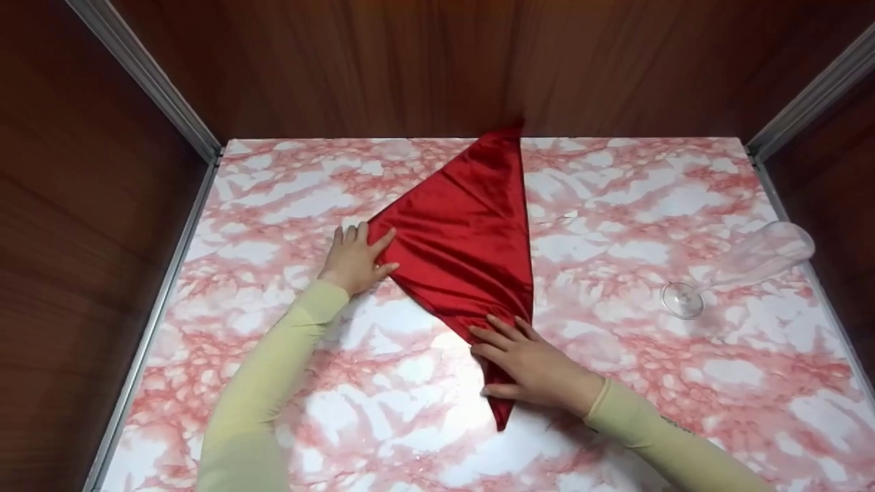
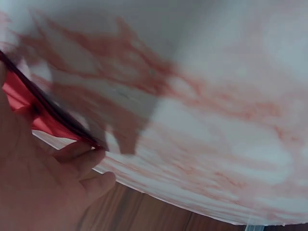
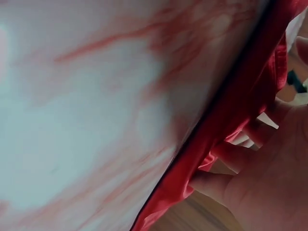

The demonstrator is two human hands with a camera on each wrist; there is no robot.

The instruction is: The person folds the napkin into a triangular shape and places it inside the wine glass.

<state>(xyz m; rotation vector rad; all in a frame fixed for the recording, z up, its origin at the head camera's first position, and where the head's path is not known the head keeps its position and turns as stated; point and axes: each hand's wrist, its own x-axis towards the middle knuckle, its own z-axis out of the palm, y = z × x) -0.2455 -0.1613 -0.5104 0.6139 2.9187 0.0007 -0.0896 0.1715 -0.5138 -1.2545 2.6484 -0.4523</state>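
A shiny red satin cloth [image 1: 465, 232] with a dark hem lies on the table in a roughly triangular, folded shape with soft creases. At its left corner, my left hand [image 1: 355, 260] touches the fabric with fingers spread. The left wrist view catches the cloth's dark edge [image 2: 53, 108] beside those fingers. Near the lower tip, my right hand [image 1: 536, 365] rests on the cloth, its fingers spread across the narrow part. In the right wrist view, the fingertips press along the red fabric [image 3: 231, 115]. What lies beneath the cloth is hidden.
A clear stemmed glass [image 1: 765, 256] lies on its side at the table's right edge, its round foot toward the middle. Dark wood panels [image 1: 383, 68] enclose the back and sides. The table [image 1: 383, 403] has a pink-and-white marbled surface.
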